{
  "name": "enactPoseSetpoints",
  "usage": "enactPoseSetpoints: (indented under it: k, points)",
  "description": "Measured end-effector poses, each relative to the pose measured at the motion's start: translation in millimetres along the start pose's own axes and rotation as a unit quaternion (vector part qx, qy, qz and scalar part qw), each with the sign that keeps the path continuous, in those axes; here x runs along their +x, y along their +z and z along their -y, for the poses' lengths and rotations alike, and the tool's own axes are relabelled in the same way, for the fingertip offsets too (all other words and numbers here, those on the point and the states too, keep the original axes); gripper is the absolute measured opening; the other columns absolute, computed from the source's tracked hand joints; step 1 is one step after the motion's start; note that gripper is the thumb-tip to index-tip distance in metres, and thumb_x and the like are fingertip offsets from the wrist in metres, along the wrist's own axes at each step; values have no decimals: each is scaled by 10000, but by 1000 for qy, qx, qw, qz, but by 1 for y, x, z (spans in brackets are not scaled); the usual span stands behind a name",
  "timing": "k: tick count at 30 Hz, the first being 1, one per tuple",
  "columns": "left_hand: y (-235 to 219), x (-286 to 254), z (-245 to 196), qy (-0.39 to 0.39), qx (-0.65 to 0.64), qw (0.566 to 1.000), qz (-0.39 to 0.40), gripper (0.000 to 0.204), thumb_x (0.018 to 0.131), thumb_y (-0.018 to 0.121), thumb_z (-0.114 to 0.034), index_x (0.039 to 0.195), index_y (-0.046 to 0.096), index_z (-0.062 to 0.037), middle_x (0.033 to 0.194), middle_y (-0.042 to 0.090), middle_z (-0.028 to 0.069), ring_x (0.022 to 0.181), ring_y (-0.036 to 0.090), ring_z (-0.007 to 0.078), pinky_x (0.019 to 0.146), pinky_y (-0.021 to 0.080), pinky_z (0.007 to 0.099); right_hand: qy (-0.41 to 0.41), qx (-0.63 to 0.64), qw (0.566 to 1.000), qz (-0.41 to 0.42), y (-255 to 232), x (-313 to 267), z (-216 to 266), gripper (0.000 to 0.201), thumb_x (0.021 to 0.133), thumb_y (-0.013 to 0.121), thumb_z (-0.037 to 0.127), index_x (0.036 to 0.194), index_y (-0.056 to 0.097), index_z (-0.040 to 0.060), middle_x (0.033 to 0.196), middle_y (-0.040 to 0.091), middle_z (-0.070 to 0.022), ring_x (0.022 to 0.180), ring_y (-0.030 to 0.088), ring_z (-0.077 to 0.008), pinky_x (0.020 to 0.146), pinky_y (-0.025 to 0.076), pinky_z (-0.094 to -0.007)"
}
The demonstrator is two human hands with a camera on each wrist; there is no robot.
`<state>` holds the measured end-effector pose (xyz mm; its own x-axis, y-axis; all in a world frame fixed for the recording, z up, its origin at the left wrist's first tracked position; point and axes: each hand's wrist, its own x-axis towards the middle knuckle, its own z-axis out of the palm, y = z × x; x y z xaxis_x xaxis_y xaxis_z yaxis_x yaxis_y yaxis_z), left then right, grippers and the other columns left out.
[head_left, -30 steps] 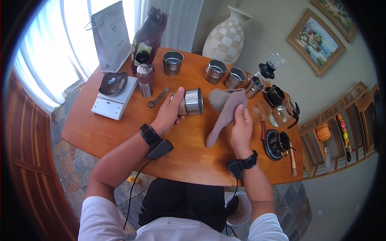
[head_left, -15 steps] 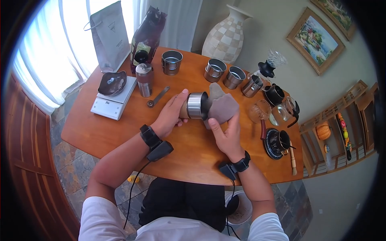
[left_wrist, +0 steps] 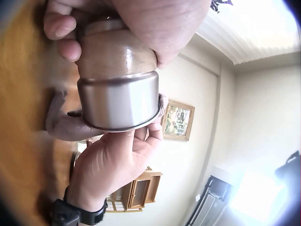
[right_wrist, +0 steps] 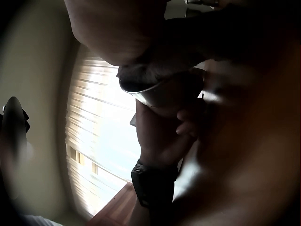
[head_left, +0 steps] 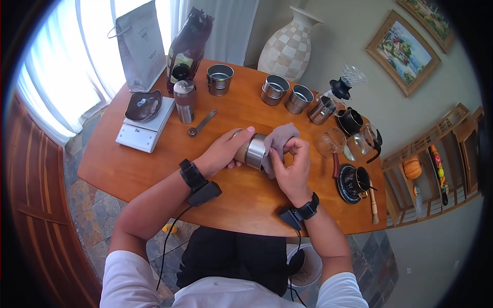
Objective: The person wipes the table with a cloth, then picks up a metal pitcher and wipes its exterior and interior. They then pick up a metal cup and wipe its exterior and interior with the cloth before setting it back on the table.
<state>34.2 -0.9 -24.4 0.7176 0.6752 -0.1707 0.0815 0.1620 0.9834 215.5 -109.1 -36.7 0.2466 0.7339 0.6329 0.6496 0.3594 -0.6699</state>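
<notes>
My left hand point(head_left: 224, 150) grips a steel cup with a brown band point(head_left: 255, 150), tipped on its side above the table, its mouth turned right. In the left wrist view the fingers wrap the brown band point(left_wrist: 117, 56), and the bare steel part stays uncovered. My right hand point(head_left: 294, 167) pinches a greyish-mauve cloth point(head_left: 281, 136) at the cup's mouth. Part of the cloth is tucked inside the rim, seen in the right wrist view, while a loose fold hangs outside. The cup's inside is mostly hidden by cloth and fingers.
Left stand a white scale point(head_left: 137, 134) bearing a dark dish point(head_left: 144, 106), a grinder point(head_left: 185, 102) and a measuring scoop point(head_left: 203, 124). Steel mugs point(head_left: 276, 90) line the back. Rightward are a glass vessel point(head_left: 332, 142), a black cup point(head_left: 356, 179) on its saucer and a brush point(head_left: 375, 205).
My right hand has brought the cloth leftward from beside the cup and pushed it into the mouth. The cup has shifted slightly right and down, with its mouth now tilted a little toward me.
</notes>
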Motion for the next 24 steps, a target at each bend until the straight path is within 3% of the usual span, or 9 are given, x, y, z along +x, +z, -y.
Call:
enactPoseSetpoints:
  k: [2, 5, 10, 13, 15, 19, 21, 22, 24]
  points:
    - [-3, -2, -3, -11, -64, 998, 5, 505, 1065, 415, -582, 1062, 593, -109, 772, 593, -4, 575, 534, 59, 468, 395, 188, -7, 11, 1000, -9, -2, 4, 6, 176, 892, 698, 25, 1058, 638, 22, 1071, 604, -170, 902, 635, -338, 768, 517, -382]
    - [-8, 2, 2, -35, -128, 991, 7, 555, 1026, 467, -627, 1106, 602, -94, 785, 589, -11, 571, 526, 58, 455, 376, 191, -181, -77, 974, 111, -7, 15, 14, 297, 861, 681, 87, 1152, 662, 34, 1143, 612, -178, 1063, 600, -370, 941, 453, -446]
    - [-8, 0, -1, -9, -45, 998, -35, 531, 1021, 519, -590, 1121, 608, -77, 823, 597, 3, 614, 528, 64, 505, 406, 206, -230, -142, 928, 257, -7, 5, 0, 293, 890, 652, 242, 1079, 675, 19, 1057, 628, -182, 1011, 596, -369, 1052, 330, -492]
    - [-2, 1, 4, 53, 22, 995, -80, 500, 1012, 588, -523, 1139, 596, -40, 872, 616, 23, 706, 560, 89, 599, 457, 238, -115, -151, 917, 352, -2, 0, 0, 284, 872, 686, 238, 1051, 684, 17, 961, 610, -180, 921, 604, -357, 965, 411, -461]
    - [1, 2, 8, 107, 55, 988, -92, 482, 1005, 629, -481, 1148, 587, -22, 900, 626, 35, 764, 578, 105, 654, 480, 259, 73, -60, 904, 417, 0, 0, 2, 343, 891, 717, 240, 1138, 671, 7, 916, 608, -120, 831, 613, -271, 811, 483, -402]
    - [-2, 1, 10, 192, 95, 973, -81, 471, 987, 685, -378, 1253, 542, -17, 1026, 638, 102, 931, 618, 173, 807, 515, 319, 167, 208, 892, 365, -3, -2, 3, 390, 926, 740, 236, 1236, 642, 19, 962, 633, -44, 848, 627, -160, 713, 515, -331]
    - [-2, 1, 12, 235, 129, 961, -73, 482, 983, 694, -358, 1288, 526, -24, 1059, 633, 120, 968, 625, 188, 836, 522, 333, 367, 498, 743, 254, -8, 2, 11, 380, 973, 707, 183, 1311, 610, 40, 1037, 631, 10, 892, 632, -116, 740, 532, -302]
    - [-1, 2, 13, 273, 163, 945, -75, 465, 1003, 662, -307, 1339, 485, -39, 1066, 621, 94, 926, 598, 143, 786, 513, 297, 367, 499, 743, 254, -6, 3, 9, 380, 973, 707, 183, 1311, 610, 40, 1037, 631, 10, 892, 632, -116, 740, 532, -302]
    - [0, 4, 14, 310, 196, 927, -76, 459, 1023, 631, -256, 1390, 443, -53, 1073, 609, 68, 883, 571, 98, 736, 505, 261, 305, 435, 816, 228, 0, 3, -2, 300, 1002, 653, 102, 1298, 625, 58, 1120, 645, -13, 939, 649, -137, 790, 545, -289]
